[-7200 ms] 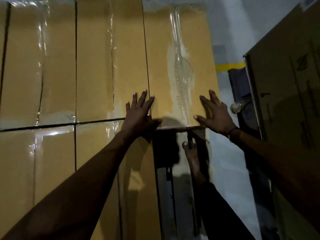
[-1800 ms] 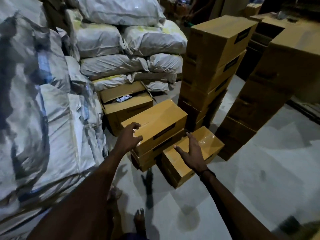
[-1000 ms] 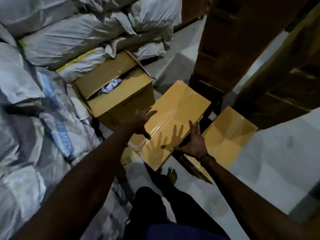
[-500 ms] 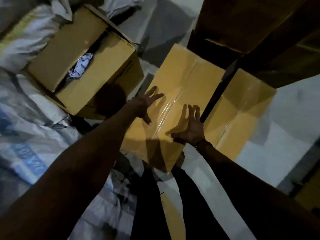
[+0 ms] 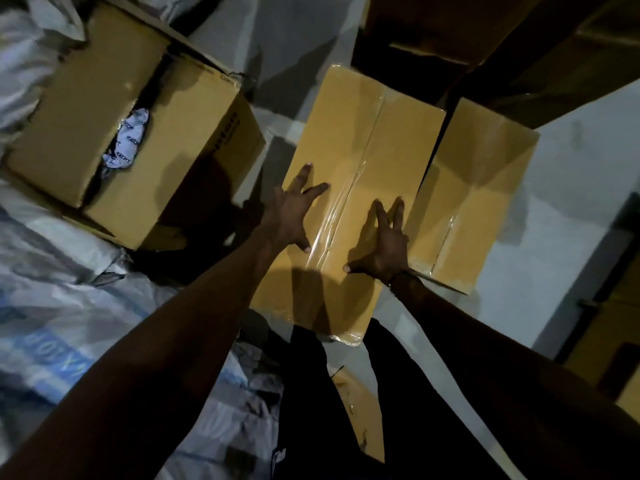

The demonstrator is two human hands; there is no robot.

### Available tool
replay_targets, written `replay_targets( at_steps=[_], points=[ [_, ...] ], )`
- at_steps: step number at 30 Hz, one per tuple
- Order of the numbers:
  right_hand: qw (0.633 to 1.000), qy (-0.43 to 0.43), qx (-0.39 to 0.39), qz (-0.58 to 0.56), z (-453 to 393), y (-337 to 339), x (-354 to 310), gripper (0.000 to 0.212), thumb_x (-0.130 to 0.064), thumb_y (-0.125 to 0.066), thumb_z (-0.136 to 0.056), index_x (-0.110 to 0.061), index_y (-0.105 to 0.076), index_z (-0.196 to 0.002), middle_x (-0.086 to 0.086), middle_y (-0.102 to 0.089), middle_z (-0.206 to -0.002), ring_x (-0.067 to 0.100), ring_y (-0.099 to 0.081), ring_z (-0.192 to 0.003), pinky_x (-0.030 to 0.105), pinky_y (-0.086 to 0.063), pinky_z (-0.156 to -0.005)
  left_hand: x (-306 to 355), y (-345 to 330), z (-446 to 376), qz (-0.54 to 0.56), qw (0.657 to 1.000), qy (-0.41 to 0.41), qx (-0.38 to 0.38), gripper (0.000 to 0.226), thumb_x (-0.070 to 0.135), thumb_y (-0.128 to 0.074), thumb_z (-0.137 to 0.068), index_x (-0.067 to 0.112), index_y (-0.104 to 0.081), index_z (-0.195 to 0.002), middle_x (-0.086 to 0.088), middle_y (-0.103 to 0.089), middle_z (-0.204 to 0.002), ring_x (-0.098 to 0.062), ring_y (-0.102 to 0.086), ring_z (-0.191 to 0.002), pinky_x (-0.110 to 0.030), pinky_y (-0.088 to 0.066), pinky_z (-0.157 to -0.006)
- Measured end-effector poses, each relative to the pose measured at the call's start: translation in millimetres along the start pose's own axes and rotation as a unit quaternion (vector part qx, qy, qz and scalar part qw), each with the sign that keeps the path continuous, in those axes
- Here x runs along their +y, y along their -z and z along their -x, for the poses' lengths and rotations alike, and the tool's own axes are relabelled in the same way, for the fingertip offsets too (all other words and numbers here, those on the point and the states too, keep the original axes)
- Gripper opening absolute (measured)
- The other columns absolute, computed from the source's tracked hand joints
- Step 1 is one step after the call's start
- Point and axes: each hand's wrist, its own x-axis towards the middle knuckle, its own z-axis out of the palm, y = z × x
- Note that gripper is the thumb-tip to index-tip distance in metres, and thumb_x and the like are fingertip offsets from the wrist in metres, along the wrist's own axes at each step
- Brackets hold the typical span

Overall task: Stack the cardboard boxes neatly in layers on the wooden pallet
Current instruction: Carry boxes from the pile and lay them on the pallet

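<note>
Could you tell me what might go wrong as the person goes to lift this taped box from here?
1. Both hands, left and right, lie open and spread over the taped box, not under an edge; the glossy tape could let them slip.
2. The neighbouring box sits tight against its right side, leaving little room for fingers.
3. The open box and sacks crowd the left, so a swing that way could snag.

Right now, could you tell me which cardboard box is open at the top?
The left box, beside the sacks: its flaps gape over white packets; the other two are taped shut.
</note>
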Motion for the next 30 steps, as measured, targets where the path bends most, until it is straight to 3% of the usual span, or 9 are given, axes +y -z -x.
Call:
replay_targets(
  at_steps=[8, 14, 20, 25, 30],
  points=[
    [0.997, -0.031, 0.057, -0.05, 81, 54, 9, 0.166, -0.046, -0.104, -0.03, -0.024, -0.009, -0.164, 0.005, 0.023, -0.169, 0.035, 0.0, -0.157, 0.066, -0.026, -0.118, 59, 34, 49, -0.009, 0.998, -0.058, 0.011, 0.151, 0.035, -0.104, -0.042, 0.046, -0.009, -0.159, 0.003, 0.027, -0.167, -0.056, -0.012, -0.148, -0.072, -0.035, -0.11],
    [0.984, -0.087, 0.121, -0.096, 145, 108, 31, 0.167, -0.042, -0.105, -0.028, -0.025, -0.009, -0.164, 0.004, 0.022, -0.169, 0.035, -0.001, -0.157, 0.066, -0.017, -0.121, 131, 67, 76, -0.028, 0.989, -0.143, 0.037, 0.149, 0.036, -0.103, -0.044, 0.046, -0.008, -0.159, 0.003, 0.033, -0.165, -0.052, 0.001, -0.153, -0.076, -0.027, -0.113],
    [0.962, -0.142, 0.191, -0.131, 206, 161, 82, 0.165, -0.037, -0.106, -0.031, -0.028, -0.009, -0.164, 0.002, 0.022, -0.169, 0.031, 0.001, -0.157, 0.064, -0.012, -0.122, 243, 93, 99, -0.069, 0.973, -0.218, 0.026, 0.145, 0.031, -0.103, -0.05, 0.042, -0.01, -0.161, 0.001, 0.032, -0.166, -0.049, -0.004, -0.153, -0.069, -0.027, -0.118],
    [0.941, -0.185, 0.243, -0.144, 259, 200, 157, 0.164, -0.04, -0.106, -0.031, -0.029, -0.01, -0.164, 0.002, 0.021, -0.17, 0.033, -0.002, -0.157, 0.062, -0.02, -0.123, 352, 86, 114, -0.088, 0.958, -0.271, 0.011, 0.141, 0.024, -0.102, -0.053, 0.042, -0.014, -0.161, 0.003, 0.031, -0.166, -0.052, -0.006, -0.151, -0.065, -0.035, -0.114],
    [0.915, -0.235, 0.286, -0.161, 318, 233, 240, 0.162, -0.039, -0.105, -0.033, -0.03, -0.01, -0.164, -0.001, 0.023, -0.169, 0.035, -0.002, -0.157, 0.062, -0.022, -0.122, 471, 61, 131, -0.105, 0.942, -0.318, -0.012, 0.137, 0.016, -0.1, -0.057, 0.043, -0.015, -0.16, 0.007, 0.033, -0.165, -0.054, 0.001, -0.151, -0.072, -0.033, -0.113]
  ],
)
